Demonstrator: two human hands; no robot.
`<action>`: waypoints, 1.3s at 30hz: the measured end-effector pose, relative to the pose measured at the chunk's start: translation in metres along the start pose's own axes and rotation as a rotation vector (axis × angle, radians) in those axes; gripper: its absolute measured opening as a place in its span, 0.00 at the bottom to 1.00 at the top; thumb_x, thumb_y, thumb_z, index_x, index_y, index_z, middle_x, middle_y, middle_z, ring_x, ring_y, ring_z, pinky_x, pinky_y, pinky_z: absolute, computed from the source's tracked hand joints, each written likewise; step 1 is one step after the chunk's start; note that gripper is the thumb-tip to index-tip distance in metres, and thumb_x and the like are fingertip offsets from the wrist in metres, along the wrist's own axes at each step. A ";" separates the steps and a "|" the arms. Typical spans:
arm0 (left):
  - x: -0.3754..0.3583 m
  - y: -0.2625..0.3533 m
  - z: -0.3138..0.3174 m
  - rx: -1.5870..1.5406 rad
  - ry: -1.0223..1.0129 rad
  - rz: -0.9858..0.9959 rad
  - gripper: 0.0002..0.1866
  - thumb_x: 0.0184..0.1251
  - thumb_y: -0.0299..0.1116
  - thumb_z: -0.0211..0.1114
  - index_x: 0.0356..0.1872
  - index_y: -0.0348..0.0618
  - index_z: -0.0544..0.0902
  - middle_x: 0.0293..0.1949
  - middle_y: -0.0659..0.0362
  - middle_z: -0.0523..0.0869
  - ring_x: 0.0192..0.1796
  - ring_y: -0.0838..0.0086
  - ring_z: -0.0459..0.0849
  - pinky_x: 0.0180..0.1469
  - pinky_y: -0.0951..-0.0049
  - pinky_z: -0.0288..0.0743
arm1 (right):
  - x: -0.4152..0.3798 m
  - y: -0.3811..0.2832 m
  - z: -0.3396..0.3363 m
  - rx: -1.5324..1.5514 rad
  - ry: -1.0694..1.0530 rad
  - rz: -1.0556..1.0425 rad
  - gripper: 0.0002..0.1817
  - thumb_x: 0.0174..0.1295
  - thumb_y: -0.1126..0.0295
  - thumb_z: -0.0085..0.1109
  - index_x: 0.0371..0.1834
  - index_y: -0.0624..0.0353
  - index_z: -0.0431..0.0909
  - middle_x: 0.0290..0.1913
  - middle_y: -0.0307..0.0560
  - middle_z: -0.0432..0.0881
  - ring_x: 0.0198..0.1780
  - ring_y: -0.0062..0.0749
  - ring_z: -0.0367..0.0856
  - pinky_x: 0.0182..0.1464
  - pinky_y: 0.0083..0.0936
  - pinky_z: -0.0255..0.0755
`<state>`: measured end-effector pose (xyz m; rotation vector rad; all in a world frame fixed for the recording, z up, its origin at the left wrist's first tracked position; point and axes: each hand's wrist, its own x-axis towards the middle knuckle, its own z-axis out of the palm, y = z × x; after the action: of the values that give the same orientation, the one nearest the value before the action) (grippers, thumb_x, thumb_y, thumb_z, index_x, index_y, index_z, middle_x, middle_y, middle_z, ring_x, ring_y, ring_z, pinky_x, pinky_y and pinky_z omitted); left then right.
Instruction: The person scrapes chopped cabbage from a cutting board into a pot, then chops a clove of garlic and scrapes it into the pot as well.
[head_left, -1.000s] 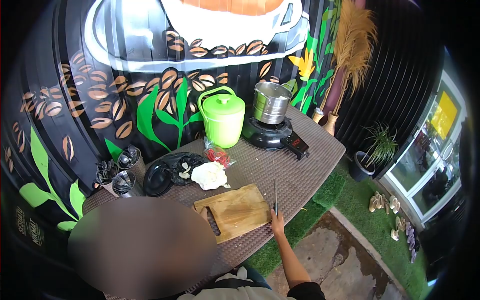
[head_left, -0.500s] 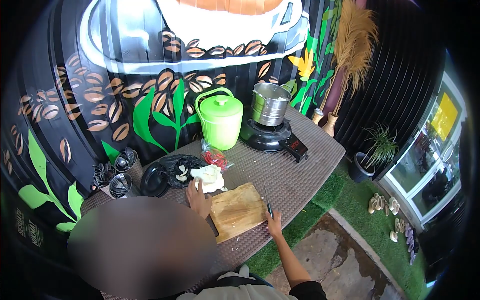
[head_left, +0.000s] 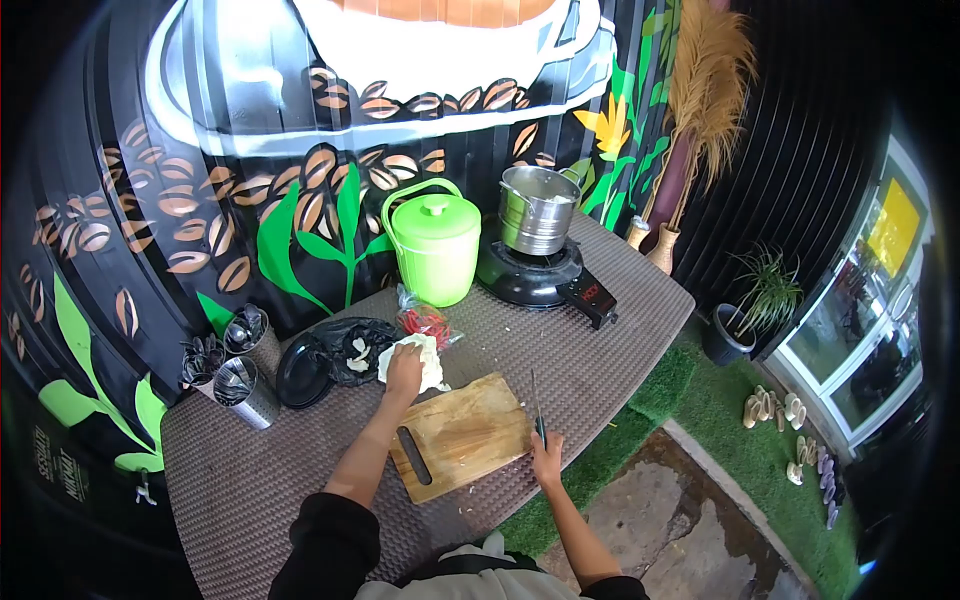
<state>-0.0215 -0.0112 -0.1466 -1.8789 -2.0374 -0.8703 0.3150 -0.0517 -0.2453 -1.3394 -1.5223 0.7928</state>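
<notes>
My right hand (head_left: 547,460) is closed around the dark handle of a knife (head_left: 537,402), whose thin blade points away from me just past the board's right edge. A wooden cutting board (head_left: 468,432) with a slot handle lies at an angle between my hands. Beyond its far left corner, my left hand (head_left: 404,372) reaches onto a white crumpled bundle (head_left: 430,368), fingers bent down and closed on it. Whether the bundle is cloth, paper or leaf I cannot make out. Left of it, a black plastic bag (head_left: 350,348) holds some pale scraps.
A clear bag with red items (head_left: 428,325) sits before a green lidded bucket (head_left: 437,250). Behind right, a steel pot (head_left: 538,215) stands on a black portable stove (head_left: 530,275). Black plates (head_left: 302,372) and utensil holders (head_left: 245,395) are at left. The table (head_left: 270,480) has a curved edge.
My left hand has moved from the board's far left corner up onto the white bundle, its forearm now in view. The knife stays in my right hand, almost unmoved.
</notes>
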 end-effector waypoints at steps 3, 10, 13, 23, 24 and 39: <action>0.006 -0.006 -0.002 0.028 -0.098 -0.018 0.12 0.45 0.27 0.70 0.35 0.40 0.85 0.43 0.53 0.82 0.51 0.61 0.76 0.53 0.66 0.72 | -0.004 -0.010 -0.001 -0.019 0.001 -0.016 0.15 0.63 0.63 0.56 0.34 0.68 0.73 0.42 0.54 0.67 0.47 0.41 0.68 0.52 0.32 0.63; 0.012 -0.023 0.001 -0.067 -0.051 -0.068 0.06 0.48 0.24 0.68 0.30 0.40 0.84 0.35 0.51 0.82 0.44 0.59 0.79 0.47 0.61 0.74 | -0.009 -0.029 -0.002 -0.091 -0.053 -0.139 0.13 0.63 0.65 0.56 0.36 0.67 0.74 0.39 0.55 0.70 0.45 0.46 0.69 0.50 0.33 0.64; 0.007 -0.026 -0.007 -0.117 -0.033 -0.105 0.05 0.50 0.25 0.67 0.30 0.39 0.83 0.35 0.52 0.81 0.46 0.58 0.78 0.47 0.61 0.74 | -0.014 -0.042 -0.001 -0.056 -0.071 -0.111 0.13 0.63 0.65 0.56 0.34 0.67 0.75 0.38 0.54 0.72 0.42 0.45 0.70 0.48 0.33 0.64; -0.024 0.062 -0.051 -0.464 0.215 0.119 0.04 0.59 0.24 0.62 0.34 0.36 0.80 0.35 0.51 0.78 0.43 0.57 0.77 0.46 0.62 0.71 | -0.032 -0.062 -0.013 0.264 -0.231 0.221 0.18 0.70 0.61 0.46 0.29 0.61 0.79 0.18 0.37 0.71 0.20 0.19 0.68 0.25 0.20 0.62; -0.032 0.070 -0.042 -0.579 0.162 0.079 0.04 0.59 0.24 0.62 0.35 0.36 0.79 0.35 0.51 0.78 0.42 0.57 0.77 0.44 0.62 0.72 | -0.034 -0.056 -0.012 0.297 -0.232 0.225 0.18 0.71 0.61 0.45 0.31 0.61 0.79 0.16 0.34 0.69 0.17 0.16 0.65 0.21 0.18 0.58; -0.120 0.116 0.010 -0.559 -0.157 0.282 0.09 0.61 0.34 0.63 0.37 0.39 0.82 0.42 0.55 0.79 0.50 0.59 0.76 0.51 0.63 0.72 | -0.075 -0.047 -0.023 0.308 -0.326 0.181 0.12 0.70 0.66 0.42 0.38 0.65 0.69 0.28 0.47 0.85 0.24 0.23 0.78 0.29 0.20 0.71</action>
<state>0.1101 -0.1047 -0.1894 -2.5154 -1.6496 -1.3477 0.3173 -0.1361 -0.2112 -1.1659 -1.4601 1.3560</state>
